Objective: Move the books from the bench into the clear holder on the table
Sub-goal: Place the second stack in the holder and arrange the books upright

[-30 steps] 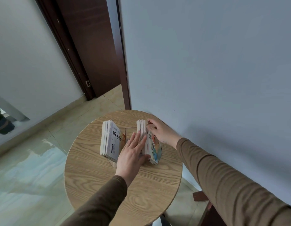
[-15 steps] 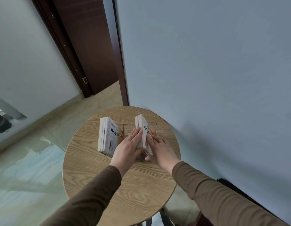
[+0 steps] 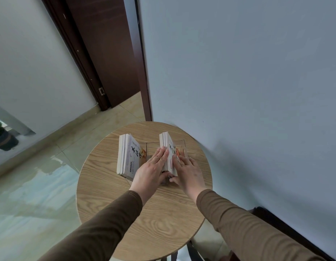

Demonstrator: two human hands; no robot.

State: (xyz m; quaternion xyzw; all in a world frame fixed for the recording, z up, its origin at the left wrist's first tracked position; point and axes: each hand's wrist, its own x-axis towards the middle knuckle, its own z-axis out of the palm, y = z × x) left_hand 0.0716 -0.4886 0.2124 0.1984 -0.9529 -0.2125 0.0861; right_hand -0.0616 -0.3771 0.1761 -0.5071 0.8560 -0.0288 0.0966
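Pressing in from both sides, the two hands sandwiched the right stack of books (image 3: 168, 147), much as they had half a second before; a second earlier the right hand had been reaching over the far top edge of that stack, and it had since come round to the near right side. The left hand (image 3: 151, 172) lay flat, fingers straight and together, against the stack's left face. The right hand (image 3: 188, 171) lay flat against the cover on the right, fingers extended, thumb low at the near corner. Neither hand curled around anything. Both brown sleeves (image 3: 106, 227) reached forward over the round wooden table (image 3: 144, 213). This stack stood upright in the clear holder (image 3: 180, 146). Farther left, well apart, the left stack of books (image 3: 127, 157) stood upright too. Beyond rose the dark door frame (image 3: 142, 76).
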